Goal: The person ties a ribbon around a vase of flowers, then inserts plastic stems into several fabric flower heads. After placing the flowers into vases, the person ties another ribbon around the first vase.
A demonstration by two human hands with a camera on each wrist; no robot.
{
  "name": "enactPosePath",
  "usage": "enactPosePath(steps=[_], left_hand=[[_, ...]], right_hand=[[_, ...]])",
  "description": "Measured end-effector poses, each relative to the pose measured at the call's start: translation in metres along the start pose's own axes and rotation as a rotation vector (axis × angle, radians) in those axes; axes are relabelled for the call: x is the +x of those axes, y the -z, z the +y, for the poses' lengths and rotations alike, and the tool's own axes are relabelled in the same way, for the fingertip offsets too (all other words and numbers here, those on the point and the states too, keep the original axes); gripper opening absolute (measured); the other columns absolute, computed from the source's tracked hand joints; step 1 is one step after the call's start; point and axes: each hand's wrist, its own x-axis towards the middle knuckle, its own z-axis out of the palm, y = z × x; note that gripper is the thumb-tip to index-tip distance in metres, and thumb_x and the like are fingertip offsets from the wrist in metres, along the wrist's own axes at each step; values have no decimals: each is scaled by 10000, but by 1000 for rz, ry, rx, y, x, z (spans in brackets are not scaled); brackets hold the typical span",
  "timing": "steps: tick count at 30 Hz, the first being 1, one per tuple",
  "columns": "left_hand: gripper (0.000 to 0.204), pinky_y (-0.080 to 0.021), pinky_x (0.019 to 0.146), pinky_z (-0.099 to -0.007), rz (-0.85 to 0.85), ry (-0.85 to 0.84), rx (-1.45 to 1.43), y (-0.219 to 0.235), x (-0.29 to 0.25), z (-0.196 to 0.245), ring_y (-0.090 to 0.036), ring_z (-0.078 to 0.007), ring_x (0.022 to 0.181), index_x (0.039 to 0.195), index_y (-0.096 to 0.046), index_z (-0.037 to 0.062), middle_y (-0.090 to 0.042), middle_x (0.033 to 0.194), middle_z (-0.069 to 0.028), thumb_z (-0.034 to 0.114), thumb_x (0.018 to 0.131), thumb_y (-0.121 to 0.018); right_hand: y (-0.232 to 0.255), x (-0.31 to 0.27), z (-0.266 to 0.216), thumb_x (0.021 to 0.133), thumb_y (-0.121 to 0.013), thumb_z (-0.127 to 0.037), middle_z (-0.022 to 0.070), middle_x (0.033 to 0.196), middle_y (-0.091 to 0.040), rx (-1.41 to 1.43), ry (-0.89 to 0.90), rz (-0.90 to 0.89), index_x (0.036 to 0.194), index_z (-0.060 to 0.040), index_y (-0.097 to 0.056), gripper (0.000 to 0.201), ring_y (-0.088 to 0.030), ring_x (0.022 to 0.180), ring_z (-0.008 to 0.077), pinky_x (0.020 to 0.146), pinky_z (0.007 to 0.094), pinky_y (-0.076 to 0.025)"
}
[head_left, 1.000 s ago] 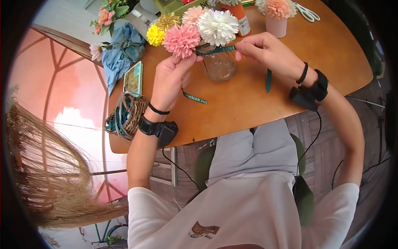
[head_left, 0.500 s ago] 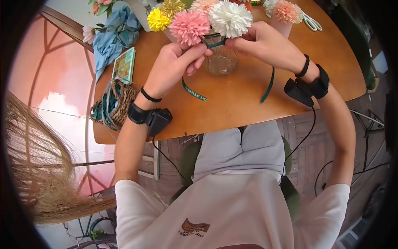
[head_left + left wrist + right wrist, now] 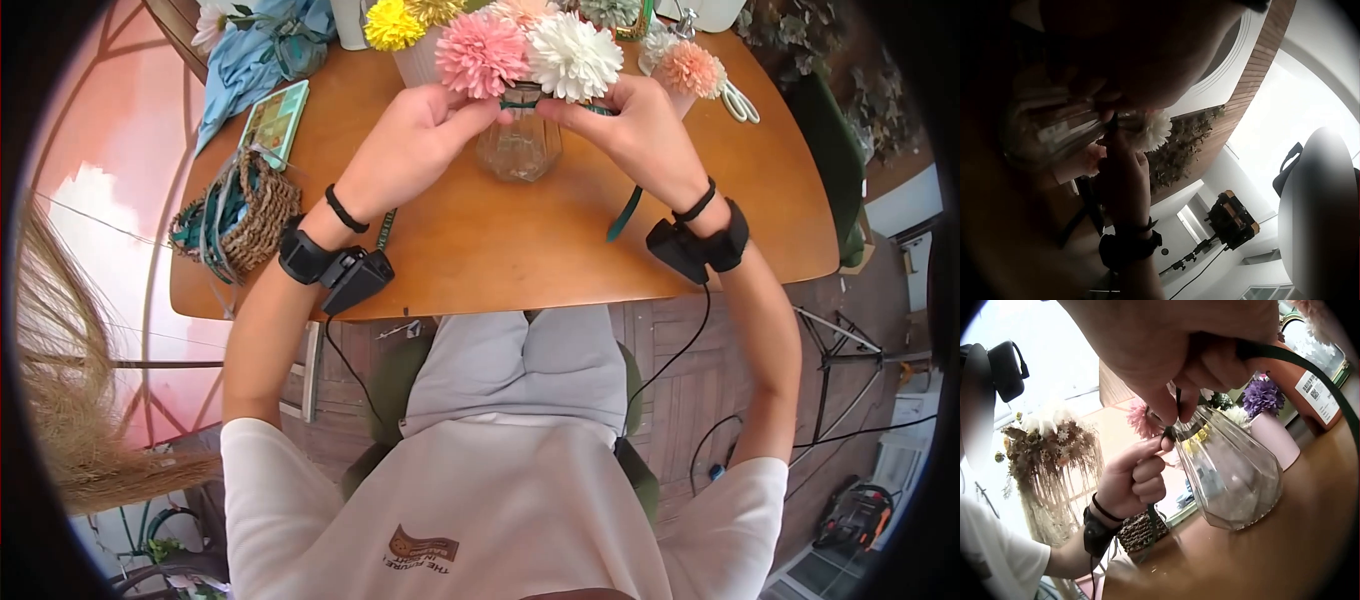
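Observation:
A faceted glass vase stands on the table, with a pink flower and a white flower over its mouth. Dark green ribbon runs across the vase's neck. Thumb and fingers of my left hand pinch it at the left side of the neck. From the other side, my right hand pinches the ribbon too; the right wrist view shows both hands' fingertips close together at the neck. One lettered ribbon tail hangs below the left hand, and another tail hangs below the right.
At the table's left lie a woven basket and a flat teal-edged case, near a blue cloth. A pink pot with flowers and a white looped cord are at the back right. An orange bottle stands behind the vase.
The ribbon stretch between my hands has shortened and lies close at the vase's neck. My right hand has moved in toward the neck. The head view has shifted, so the table appears further left.

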Motion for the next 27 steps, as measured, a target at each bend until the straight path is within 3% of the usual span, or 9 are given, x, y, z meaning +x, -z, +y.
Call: enactPosePath(steps=[3,5,7,13,17,22,25,27], left_hand=[[371,-499,779,-262,118,-263,83,-11,4,-11,-635,-79,850,1237,-665,-11,-719,928,-20,287,1022,-616],[388,-507,797,-273,151,-341,147,-12,4,-12,-650,-86,877,1264,-653,-15,-729,950,-27,290,1026,-620],[409,-512,926,-311,121,-267,153,-10,2,-6,-669,-120,1025,1279,-650,-26,-754,1088,-69,289,1018,-634],[332,-519,831,-267,166,-179,171,-7,2,-10,-666,-77,911,1110,-732,-30,-764,976,-60,271,995,-655],[328,-509,754,-258,191,-160,201,-8,2,-5,-638,-56,824,1081,-742,-26,-760,908,-41,278,985,-667],[324,-481,682,-256,200,-129,253,-7,3,-12,-578,-39,748,1072,-743,-26,-728,836,-6,278,982,-674],[303,-478,678,-256,231,-239,145,-11,4,-17,-574,-43,735,1073,-743,-18,-722,817,-7,262,981,-672],[290,-491,703,-261,219,-164,243,-7,2,-12,-599,-52,763,1079,-742,-14,-737,847,-27,248,982,-667]], right_hand=[[-8,0,3,883,-777,-358,98,694,-688,96,43,35,963,53,-738,420,-565,614,107,613,316,-485],[-9,-3,-4,893,-771,-341,79,698,-695,135,15,38,962,48,-742,396,-562,622,93,614,313,-489],[-11,-2,1,899,-765,-332,74,696,-693,148,47,35,963,47,-743,384,-548,618,86,604,309,-479],[-4,-4,-15,910,-751,-318,53,657,-652,39,-81,-35,960,36,-750,358,-488,594,77,558,300,-429],[0,-4,-17,920,-740,-308,27,618,-589,14,-122,-49,937,37,-757,346,-445,580,68,528,297,-387],[-6,-2,1,939,-716,-266,-24,616,-538,118,-41,-8,946,28,-770,300,-418,593,50,519,282,-351],[-5,-3,1,945,-707,-242,-34,623,-539,133,-46,-16,961,27,-772,277,-420,606,43,526,278,-352],[-6,-2,1,947,-705,-232,-36,626,-544,160,-30,-10,967,27,-772,268,-421,612,40,530,277,-354]])
